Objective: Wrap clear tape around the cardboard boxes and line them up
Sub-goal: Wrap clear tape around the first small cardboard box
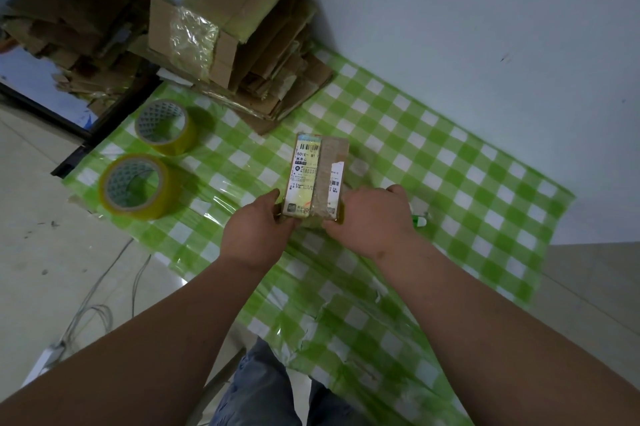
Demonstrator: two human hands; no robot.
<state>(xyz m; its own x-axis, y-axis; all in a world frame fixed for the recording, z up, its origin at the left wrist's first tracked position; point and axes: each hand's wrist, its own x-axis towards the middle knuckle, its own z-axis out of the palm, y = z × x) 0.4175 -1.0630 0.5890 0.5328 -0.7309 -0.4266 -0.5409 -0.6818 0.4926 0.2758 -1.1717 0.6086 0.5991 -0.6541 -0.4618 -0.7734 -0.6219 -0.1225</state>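
I see open checked cloth [433, 162] right of the small box [318, 176], up to the wall. Two tape rolls [166, 127] [138, 186] crowd its left edge; a cardboard stack [242, 44] blocks the far-left corner.

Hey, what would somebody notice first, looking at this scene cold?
Probably the small labelled cardboard box at the centre of the green checked cloth, gripped at its near end by the left hand and right hand. Next, two yellowish tape rolls to its left, and a taped box atop flattened cardboard behind.
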